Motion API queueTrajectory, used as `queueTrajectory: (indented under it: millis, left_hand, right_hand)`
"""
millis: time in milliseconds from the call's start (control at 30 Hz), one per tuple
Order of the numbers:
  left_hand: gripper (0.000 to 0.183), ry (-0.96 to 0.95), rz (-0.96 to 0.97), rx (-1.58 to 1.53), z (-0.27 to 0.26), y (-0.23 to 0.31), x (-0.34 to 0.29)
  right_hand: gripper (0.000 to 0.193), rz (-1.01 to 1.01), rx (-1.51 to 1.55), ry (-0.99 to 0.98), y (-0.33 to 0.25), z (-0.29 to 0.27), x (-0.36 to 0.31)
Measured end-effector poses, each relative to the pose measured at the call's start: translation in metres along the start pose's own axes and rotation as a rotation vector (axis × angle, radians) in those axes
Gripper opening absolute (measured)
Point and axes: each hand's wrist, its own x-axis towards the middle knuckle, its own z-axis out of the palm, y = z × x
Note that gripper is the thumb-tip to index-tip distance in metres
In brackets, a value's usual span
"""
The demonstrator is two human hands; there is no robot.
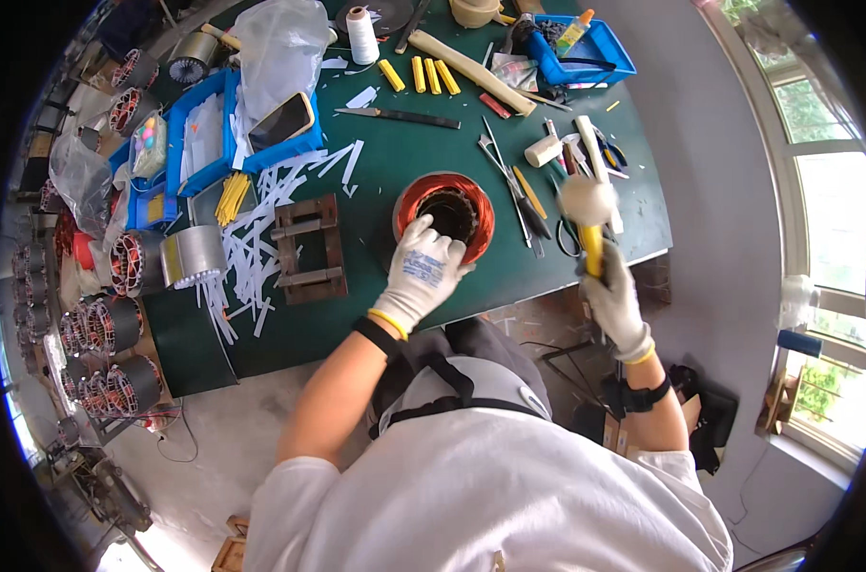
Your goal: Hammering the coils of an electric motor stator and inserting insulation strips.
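A round motor stator (447,206) with copper-coloured windings stands on the green table (385,162). My left hand (422,269), in a white knit glove, rests on its near rim with the fingers over the winding. My right hand (612,296), also gloved, grips the yellow handle of a mallet (587,212) whose pale head is raised to the right of the stator, above the table's right end.
Hand tools (519,181), scissors and a knife lie right of the stator. A wooden frame (307,250) and white paper strips (261,229) lie to its left. Blue bins (204,133) and more stators (118,381) line the left side. Yellow sticks (419,74) lie at the back.
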Motion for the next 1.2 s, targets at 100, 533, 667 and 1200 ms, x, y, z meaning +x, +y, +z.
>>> queueTrajectory:
  millis: [100, 533, 667, 1200]
  left_hand:
    - [0.035, -0.127, 0.081, -0.071, -0.007, -0.023, -0.008]
    - [0.058, 0.194, -0.756, -0.699, 0.027, -0.02, -0.01]
    - [0.056, 0.078, -0.557, -0.679, 0.02, -0.048, -0.005]
    - [0.064, 0.04, -0.778, -1.035, 0.031, -0.067, -0.048]
  right_hand:
    - [0.045, -0.14, -0.282, -0.015, -0.003, 0.026, -0.008]
    - [0.044, -0.41, -0.531, 0.297, 0.016, 0.041, 0.012]
    - [0.042, -0.379, -0.933, -0.212, 0.013, 0.055, 0.026]
    - [0.039, -0.713, -0.542, -0.139, -0.028, 0.077, 0.069]
